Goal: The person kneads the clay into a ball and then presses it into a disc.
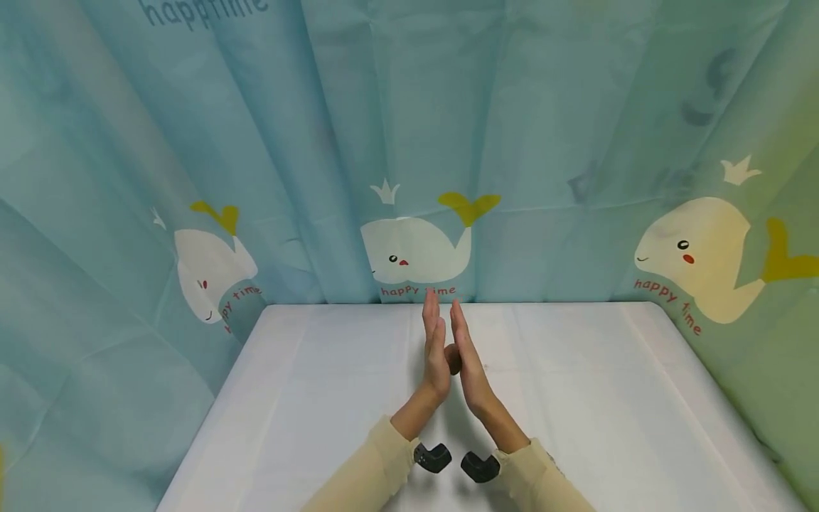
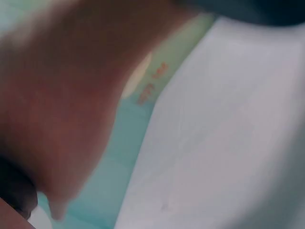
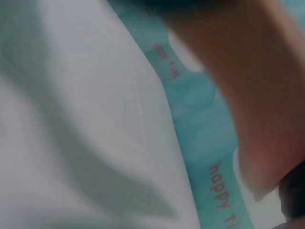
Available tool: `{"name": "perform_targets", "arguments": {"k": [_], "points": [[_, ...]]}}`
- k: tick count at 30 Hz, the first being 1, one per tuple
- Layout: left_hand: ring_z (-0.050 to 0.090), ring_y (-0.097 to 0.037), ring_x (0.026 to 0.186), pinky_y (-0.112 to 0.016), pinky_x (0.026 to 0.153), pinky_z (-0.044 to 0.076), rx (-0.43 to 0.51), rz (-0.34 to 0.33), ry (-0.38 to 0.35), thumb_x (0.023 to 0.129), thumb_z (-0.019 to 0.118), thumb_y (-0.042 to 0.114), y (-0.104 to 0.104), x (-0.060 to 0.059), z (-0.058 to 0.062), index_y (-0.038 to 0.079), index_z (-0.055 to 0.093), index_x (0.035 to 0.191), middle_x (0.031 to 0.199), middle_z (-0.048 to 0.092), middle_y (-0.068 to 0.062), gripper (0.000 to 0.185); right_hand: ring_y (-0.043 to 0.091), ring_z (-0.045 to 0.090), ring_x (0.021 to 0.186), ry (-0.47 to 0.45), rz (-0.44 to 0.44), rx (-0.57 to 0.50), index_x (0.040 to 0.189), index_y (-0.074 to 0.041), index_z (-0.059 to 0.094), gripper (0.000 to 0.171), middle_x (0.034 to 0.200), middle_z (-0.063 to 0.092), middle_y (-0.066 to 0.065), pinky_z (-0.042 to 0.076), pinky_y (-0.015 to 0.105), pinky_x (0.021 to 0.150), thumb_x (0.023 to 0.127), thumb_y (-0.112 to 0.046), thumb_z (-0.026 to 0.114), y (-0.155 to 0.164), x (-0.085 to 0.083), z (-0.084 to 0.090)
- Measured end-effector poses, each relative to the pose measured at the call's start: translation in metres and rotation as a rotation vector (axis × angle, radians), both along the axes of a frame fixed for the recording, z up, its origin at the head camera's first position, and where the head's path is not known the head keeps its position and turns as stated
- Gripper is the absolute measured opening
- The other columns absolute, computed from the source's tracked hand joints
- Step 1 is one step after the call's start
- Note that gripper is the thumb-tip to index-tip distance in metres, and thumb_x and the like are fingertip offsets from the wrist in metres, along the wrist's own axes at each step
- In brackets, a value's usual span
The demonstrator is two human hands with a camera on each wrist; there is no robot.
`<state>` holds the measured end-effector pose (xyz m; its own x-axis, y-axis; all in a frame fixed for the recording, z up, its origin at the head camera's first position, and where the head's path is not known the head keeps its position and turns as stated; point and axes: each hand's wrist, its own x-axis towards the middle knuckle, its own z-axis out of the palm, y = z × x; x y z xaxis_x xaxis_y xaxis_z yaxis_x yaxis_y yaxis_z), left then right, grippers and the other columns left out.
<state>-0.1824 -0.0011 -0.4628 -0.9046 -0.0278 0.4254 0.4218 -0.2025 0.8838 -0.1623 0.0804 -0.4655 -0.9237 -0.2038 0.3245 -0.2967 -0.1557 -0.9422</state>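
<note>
Two hands meet palm to palm above the middle of the white worktop [image 1: 576,398], toward its far edge. At far left hangs the blue curtain [image 1: 96,142] printed with white whales. Moving right, the left hand [image 1: 436,352] stands upright with its fingers [image 1: 431,313] straight and together, pointing to the far side. Between the palms shows a small brown rounded thing [image 1: 453,358], pressed from both sides; what it is cannot be told. The right hand [image 1: 469,359] mirrors the left, fingers straight and together, tips just apart from the left's. Both wrist views are blurred, showing only skin, worktop and curtain.
</note>
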Motion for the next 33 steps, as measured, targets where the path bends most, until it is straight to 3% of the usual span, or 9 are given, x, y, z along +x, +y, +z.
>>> {"name": "perform_targets", "arguments": {"k": [3,9,17,21,23,24,28,30,33], "points": [[0.011,-0.026,0.157,-0.055,0.124,0.008,0.000,-0.007,-0.004,0.109,0.026,0.027,-0.002,-0.006,-0.005,0.016,0.010,0.167,0.172,0.010,-0.001,0.061,0.017,-0.001,0.157,0.050,-0.011,-0.005,0.167,-0.021,0.004,0.058,0.173,-0.001,0.001,0.001,0.050,0.123,0.113,-0.036,0.015,-0.003,0.005,0.002],[0.010,-0.034,0.157,-0.058,0.123,0.009,-0.118,-0.073,0.031,0.108,0.027,0.026,-0.002,-0.004,-0.013,0.013,0.007,0.166,0.173,0.006,-0.006,0.063,0.023,0.002,0.158,0.088,-0.065,0.015,0.167,-0.018,0.006,0.058,0.172,0.004,0.000,0.001,0.059,0.122,0.112,-0.035,0.017,-0.001,0.006,0.012],[0.009,-0.030,0.157,-0.058,0.123,0.011,-0.197,-0.134,0.051,0.109,0.023,0.023,0.002,0.013,-0.015,0.016,0.006,0.167,0.173,0.006,-0.002,0.061,0.016,0.005,0.157,0.054,-0.099,0.011,0.167,-0.023,0.008,0.058,0.172,0.007,-0.005,0.003,0.050,0.123,0.112,-0.040,0.016,0.010,-0.006,0.011],[0.009,-0.026,0.157,-0.058,0.122,0.012,-0.215,-0.112,0.052,0.108,0.023,0.026,0.004,0.021,-0.011,0.017,0.008,0.167,0.173,0.006,-0.001,0.061,0.007,0.004,0.155,0.004,-0.051,-0.034,0.167,-0.026,0.008,0.056,0.173,0.003,-0.003,0.010,0.029,0.122,0.113,-0.040,0.012,0.014,-0.010,0.006],[0.009,-0.025,0.157,-0.058,0.122,0.012,-0.193,-0.067,0.048,0.108,0.023,0.027,0.004,0.021,-0.008,0.017,0.010,0.167,0.173,0.007,-0.003,0.061,0.006,0.035,0.143,-0.006,-0.007,-0.028,0.167,-0.026,0.009,0.056,0.172,0.003,-0.004,0.028,0.019,0.110,0.113,-0.041,0.011,0.012,-0.011,0.002],[0.010,-0.026,0.157,-0.058,0.123,0.011,-0.171,-0.044,0.044,0.108,0.024,0.027,0.003,0.021,-0.006,0.016,0.011,0.167,0.172,0.008,-0.005,0.061,0.003,0.050,0.125,-0.005,0.013,-0.014,0.167,-0.025,0.011,0.056,0.170,0.019,0.003,0.036,0.017,0.098,0.113,-0.041,0.010,0.011,-0.010,0.000],[0.009,-0.023,0.157,-0.055,0.123,0.008,-0.059,0.006,0.017,0.108,0.023,0.030,0.000,0.014,0.002,0.018,0.012,0.167,0.172,0.010,-0.003,0.061,-0.001,0.052,0.115,0.016,0.072,0.019,0.166,-0.020,0.016,0.057,0.168,0.023,0.007,0.038,0.014,0.092,0.113,-0.040,0.010,0.004,-0.006,-0.007],[0.008,-0.021,0.157,-0.054,0.124,0.007,-0.026,0.004,0.009,0.108,0.023,0.032,-0.001,0.009,0.003,0.019,0.011,0.167,0.172,0.009,-0.001,0.061,0.002,0.029,0.147,0.035,0.080,0.000,0.166,-0.014,0.016,0.058,0.169,0.023,0.012,0.027,0.014,0.110,0.113,-0.038,0.010,0.001,-0.004,-0.009],[0.008,-0.021,0.157,-0.055,0.123,0.009,-0.037,-0.002,0.008,0.109,0.023,0.032,-0.002,0.003,0.000,0.019,0.009,0.167,0.173,0.007,-0.003,0.061,0.016,0.002,0.157,0.063,0.064,-0.063,0.166,-0.011,0.015,0.058,0.172,0.005,0.009,0.012,0.015,0.118,0.113,-0.035,0.011,-0.002,-0.002,-0.008]]}}
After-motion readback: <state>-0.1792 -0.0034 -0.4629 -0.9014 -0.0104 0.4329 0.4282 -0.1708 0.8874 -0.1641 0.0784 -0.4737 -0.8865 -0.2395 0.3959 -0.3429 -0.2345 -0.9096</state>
